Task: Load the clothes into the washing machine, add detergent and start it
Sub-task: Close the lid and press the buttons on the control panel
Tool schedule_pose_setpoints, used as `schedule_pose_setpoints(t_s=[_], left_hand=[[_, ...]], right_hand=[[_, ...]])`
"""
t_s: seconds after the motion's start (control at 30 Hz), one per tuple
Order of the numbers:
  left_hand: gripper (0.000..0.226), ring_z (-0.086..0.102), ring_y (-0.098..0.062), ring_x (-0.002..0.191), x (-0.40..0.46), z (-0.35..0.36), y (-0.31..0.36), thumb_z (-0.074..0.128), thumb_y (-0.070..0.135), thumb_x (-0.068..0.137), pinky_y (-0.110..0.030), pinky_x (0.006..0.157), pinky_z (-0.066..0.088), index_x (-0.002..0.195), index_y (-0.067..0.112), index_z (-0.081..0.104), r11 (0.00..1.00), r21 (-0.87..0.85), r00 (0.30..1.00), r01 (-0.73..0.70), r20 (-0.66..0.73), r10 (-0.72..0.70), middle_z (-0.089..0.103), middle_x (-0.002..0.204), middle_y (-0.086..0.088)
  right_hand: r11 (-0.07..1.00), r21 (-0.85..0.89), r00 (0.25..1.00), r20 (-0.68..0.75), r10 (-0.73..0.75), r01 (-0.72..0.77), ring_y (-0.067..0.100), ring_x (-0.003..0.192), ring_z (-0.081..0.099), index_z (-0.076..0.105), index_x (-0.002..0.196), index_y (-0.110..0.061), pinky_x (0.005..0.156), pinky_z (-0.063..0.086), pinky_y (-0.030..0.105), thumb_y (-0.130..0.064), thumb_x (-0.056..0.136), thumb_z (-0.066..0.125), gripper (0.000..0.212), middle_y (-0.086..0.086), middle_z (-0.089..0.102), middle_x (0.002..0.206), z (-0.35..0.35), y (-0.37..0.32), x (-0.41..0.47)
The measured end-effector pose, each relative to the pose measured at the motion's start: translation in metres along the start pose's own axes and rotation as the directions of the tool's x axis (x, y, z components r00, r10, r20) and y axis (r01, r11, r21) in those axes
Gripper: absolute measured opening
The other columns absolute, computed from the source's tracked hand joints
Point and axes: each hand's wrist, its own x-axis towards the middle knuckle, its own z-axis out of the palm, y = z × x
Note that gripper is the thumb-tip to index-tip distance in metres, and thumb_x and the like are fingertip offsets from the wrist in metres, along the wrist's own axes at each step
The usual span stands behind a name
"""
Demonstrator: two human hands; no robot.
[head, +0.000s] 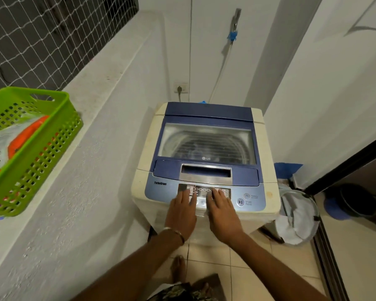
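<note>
Washing machine (204, 159) straight ahead of you, lid shut, drum dim through window. Left hand (181, 210) and right hand (223, 213) flat on control panel (204, 190), fingers straight, holding nothing. Likely program-setting step. Next: press start/pause button (240, 202), just right of your right hand.

Lid (206, 135) down, blocks drum; ledge (78, 148) left, wall (334, 94) right, probably tight.

Left hand (181, 210) and right hand (223, 212) side by side, palms down, fingers seemingly straight
</note>
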Motion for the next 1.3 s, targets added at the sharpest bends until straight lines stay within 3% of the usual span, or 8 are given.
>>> schedule_pose_setpoints(t_s=[0.13, 0.27, 0.47, 0.77, 0.93, 1.07, 1.17, 1.3], left_hand=[[0.064, 0.058, -0.026, 0.098, -0.019, 0.009, 0.007, 0.066, 0.015, 0.074, -0.035, 0.078, 0.052, 0.136, 0.011, 0.050, 0.998, 0.049, 0.999, 0.025, 0.026, -0.027, 0.062, 0.117, -0.013], [0.066, 0.049, -0.028, 0.122, -0.021, 0.005, 0.017, 0.046, 0.023, 0.093, -0.037, 0.101, 0.041, 0.151, 0.009, 0.019, 0.996, 0.078, 0.994, 0.039, 0.097, -0.046, 0.046, 0.140, -0.017], [0.087, 0.065, -0.021, 0.086, -0.027, -0.002, 0.017, 0.050, 0.036, 0.092, -0.030, 0.071, 0.047, 0.152, 0.019, -0.011, 0.996, -0.018, 0.974, 0.086, 0.211, -0.081, 0.069, 0.103, -0.011], [0.081, 0.060, -0.028, 0.110, 0.008, -0.043, 0.017, 0.059, 0.043, 0.082, -0.037, 0.089, 0.050, 0.151, 0.021, 0.023, 0.987, 0.146, 0.943, 0.072, 0.311, -0.115, 0.058, 0.130, -0.010], [0.084, 0.051, -0.031, 0.126, 0.003, -0.038, 0.028, 0.057, 0.042, 0.085, -0.038, 0.100, 0.044, 0.152, 0.013, 0.016, 0.982, 0.159, 0.900, 0.099, 0.407, -0.157, 0.039, 0.148, -0.015], [0.086, 0.064, -0.026, 0.094, -0.014, -0.023, 0.026, 0.048, 0.035, 0.090, -0.035, 0.077, 0.049, 0.153, 0.011, -0.005, 0.994, 0.017, 0.936, 0.103, 0.336, -0.103, 0.066, 0.112, -0.012], [0.095, 0.054, -0.016, 0.062, -0.032, -0.013, 0.014, 0.049, 0.029, 0.089, -0.028, 0.059, 0.043, 0.149, 0.019, -0.024, 0.992, -0.083, 0.941, 0.093, 0.333, -0.061, 0.063, 0.080, -0.004], [0.100, 0.060, -0.018, 0.062, -0.034, -0.005, 0.003, 0.050, 0.026, 0.085, -0.029, 0.059, 0.049, 0.145, 0.027, -0.031, 0.992, -0.109, 0.951, 0.070, 0.306, -0.033, 0.068, 0.081, -0.004]], right_hand=[[1.000, -0.026, 1.000, -0.013, 0.010, -0.011, 0.037, 0.132, 0.049, 0.055, 0.135, -0.007, 0.102, 0.047, 0.048, -0.012, 0.062, 0.086, 0.080, 0.018, 0.052, 0.142, 0.019, -0.003, -0.035], [0.998, -0.059, 1.000, -0.029, 0.000, -0.001, 0.036, 0.127, 0.053, 0.055, 0.135, -0.006, 0.102, 0.048, 0.045, -0.008, 0.062, 0.079, 0.077, 0.019, 0.055, 0.136, 0.020, 0.002, -0.048], [0.998, -0.069, 1.000, -0.023, 0.009, -0.011, 0.031, 0.118, 0.055, 0.055, 0.133, -0.008, 0.095, 0.050, 0.040, -0.016, 0.065, 0.076, 0.072, 0.013, 0.058, 0.128, 0.012, -0.003, -0.049], [0.996, -0.071, 0.998, -0.043, 0.043, -0.046, 0.031, 0.124, 0.049, 0.046, 0.139, -0.006, 0.095, 0.050, 0.041, -0.031, 0.071, 0.074, 0.078, 0.012, 0.050, 0.135, 0.015, -0.011, -0.040], [0.995, -0.102, 0.999, -0.035, -0.004, 0.000, 0.030, 0.120, 0.055, 0.053, 0.135, -0.009, 0.092, 0.052, 0.039, -0.032, 0.071, 0.071, 0.070, 0.010, 0.055, 0.132, 0.019, -0.003, -0.049], [0.990, -0.086, 0.990, -0.095, 0.100, -0.109, 0.027, 0.109, 0.059, 0.055, 0.132, -0.009, 0.086, 0.054, 0.037, -0.030, 0.073, 0.071, 0.065, 0.009, 0.058, 0.122, 0.007, 0.024, -0.043], [0.966, -0.085, 0.964, -0.123, 0.234, -0.246, 0.025, 0.096, 0.059, 0.056, 0.126, -0.008, 0.075, 0.053, 0.035, -0.028, 0.079, 0.067, 0.052, 0.009, 0.059, 0.112, -0.005, 0.044, -0.039], [0.935, -0.092, 0.935, -0.126, 0.331, -0.343, 0.026, 0.087, 0.058, 0.053, 0.122, -0.012, 0.067, 0.052, 0.036, -0.029, 0.082, 0.067, 0.045, 0.009, 0.060, 0.102, -0.019, 0.068, -0.031]])
